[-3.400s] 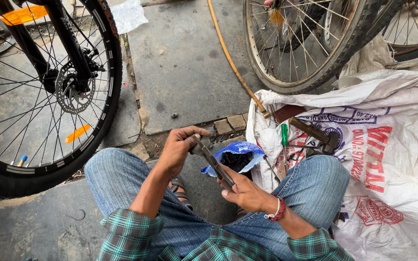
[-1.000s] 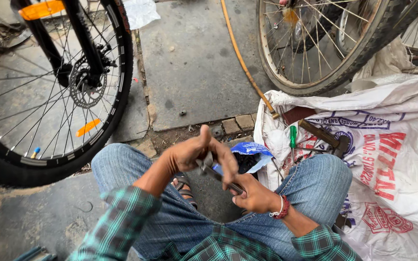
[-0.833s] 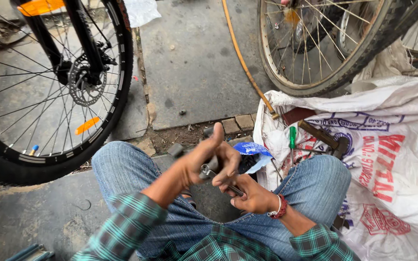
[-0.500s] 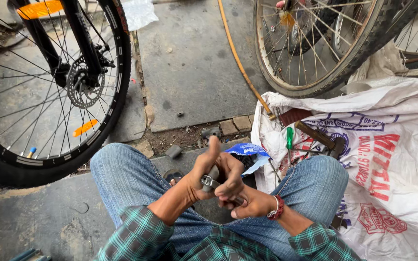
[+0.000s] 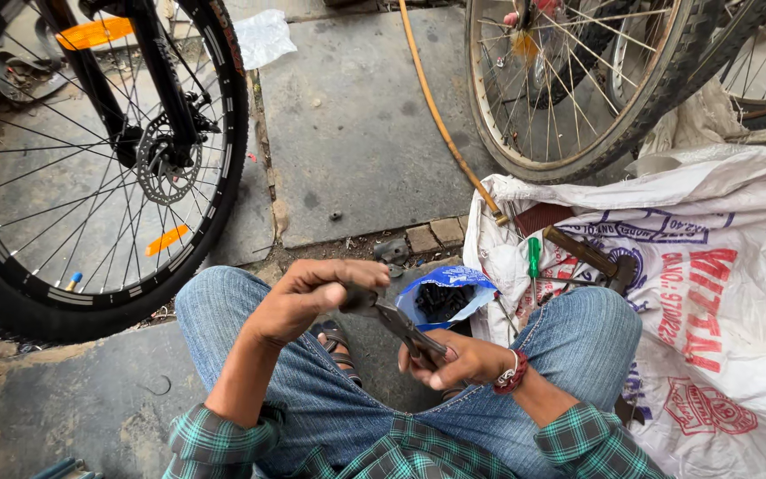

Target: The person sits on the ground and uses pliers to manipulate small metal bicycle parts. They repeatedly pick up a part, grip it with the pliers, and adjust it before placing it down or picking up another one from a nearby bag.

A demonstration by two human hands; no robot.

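The pliers sit between the knees, above the ground, held at both ends by the person's 2 hands. The work looks like gripping or turning a small part at the nose of the tool. It seems best done by keeping the handle end steady in the lower hand and letting the upper hand do the fine turning, close over the lap so anything that slips drops between the legs.

The left hand is curled shut around the upper end of the pliers, knuckles up, thumb and fingers pinched over the nose. What it pinches there is hidden.

The right hand is closed around the handles, fingers wrapped underneath, a red bracelet at the wrist.

Just beyond the tool lies a blue bag of small dark parts, and a green screwdriver rests on the white sack beside the right knee.
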